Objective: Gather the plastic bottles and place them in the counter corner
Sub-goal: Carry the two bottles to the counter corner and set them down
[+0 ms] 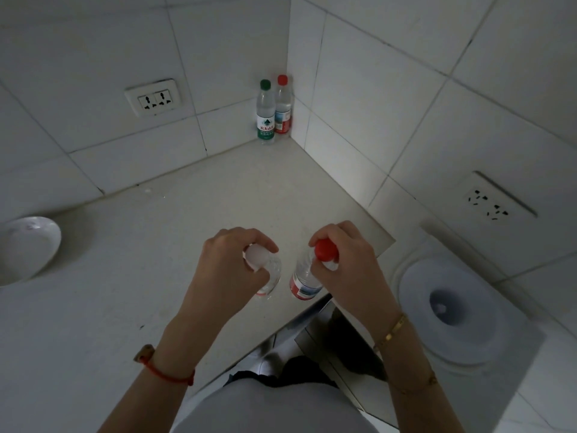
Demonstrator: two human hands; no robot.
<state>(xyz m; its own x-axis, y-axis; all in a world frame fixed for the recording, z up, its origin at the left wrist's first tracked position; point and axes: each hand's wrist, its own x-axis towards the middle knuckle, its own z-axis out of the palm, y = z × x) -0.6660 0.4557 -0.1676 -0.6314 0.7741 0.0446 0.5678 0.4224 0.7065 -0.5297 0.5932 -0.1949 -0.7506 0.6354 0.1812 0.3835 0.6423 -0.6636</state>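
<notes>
While two bottles, one green-capped [265,111] and one red-capped [283,105], stand touching in the counter [150,276] corner, the left hand [226,270] curls its fingers around the neck of a white-capped bottle [265,270]. The right hand [346,260] pinches another red-capped bottle [307,276] below its cap. Both held bottles are near the counter's front edge.

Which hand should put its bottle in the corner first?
Probably the right hand. It grips the red-capped bottle, and it sits nearer the side wall that leads to the corner, where the green-capped bottle and another red-capped one already stand. The left hand holds the white-capped bottle farther out.
</notes>
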